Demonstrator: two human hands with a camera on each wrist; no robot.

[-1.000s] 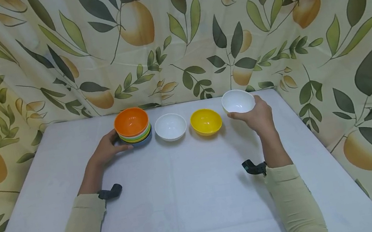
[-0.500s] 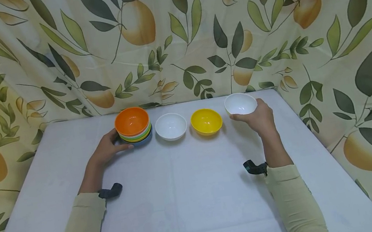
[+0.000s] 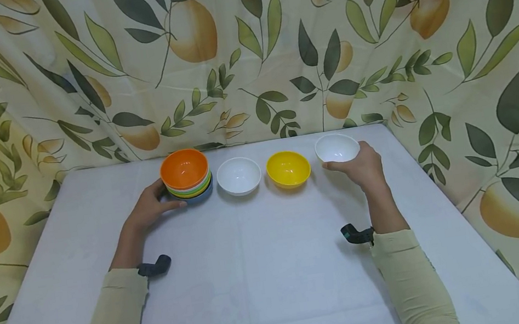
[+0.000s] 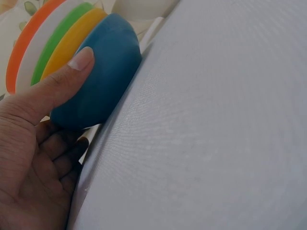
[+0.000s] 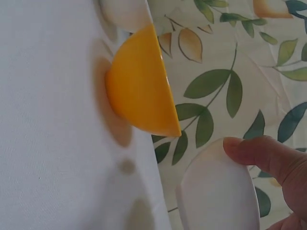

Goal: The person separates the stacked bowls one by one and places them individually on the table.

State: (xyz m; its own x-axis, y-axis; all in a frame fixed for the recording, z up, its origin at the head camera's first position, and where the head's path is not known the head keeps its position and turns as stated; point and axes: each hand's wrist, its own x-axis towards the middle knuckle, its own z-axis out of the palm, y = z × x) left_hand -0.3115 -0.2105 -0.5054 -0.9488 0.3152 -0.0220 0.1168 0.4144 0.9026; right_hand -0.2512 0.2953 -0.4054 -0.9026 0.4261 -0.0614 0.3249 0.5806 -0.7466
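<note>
At the back left of the table, my left hand (image 3: 147, 206) grips a stack of nested bowls. Orange (image 3: 184, 170) is its top bowl, with white, green and yellow rims below, and a blue bowl (image 4: 108, 72) at the bottom. The thumb lies on the blue bowl's side; the other fingers are partly hidden behind it. My right hand (image 3: 363, 166) pinches a white bowl (image 5: 218, 191) at its rim, thumb nearest the camera. Between the hands stand another white bowl (image 3: 239, 176) and a yellow bowl (image 3: 288, 169), side by side and upright.
A white cloth covers the table (image 3: 245, 274). Directly behind its back edge hangs a curtain (image 3: 261, 101) printed with leaves and fruit. Each wrist wears a small black camera mount (image 3: 155, 267).
My right hand has lowered the white bowl and shifted it slightly to the right. The left hand stays on the stack, and the two middle bowls have not moved.
</note>
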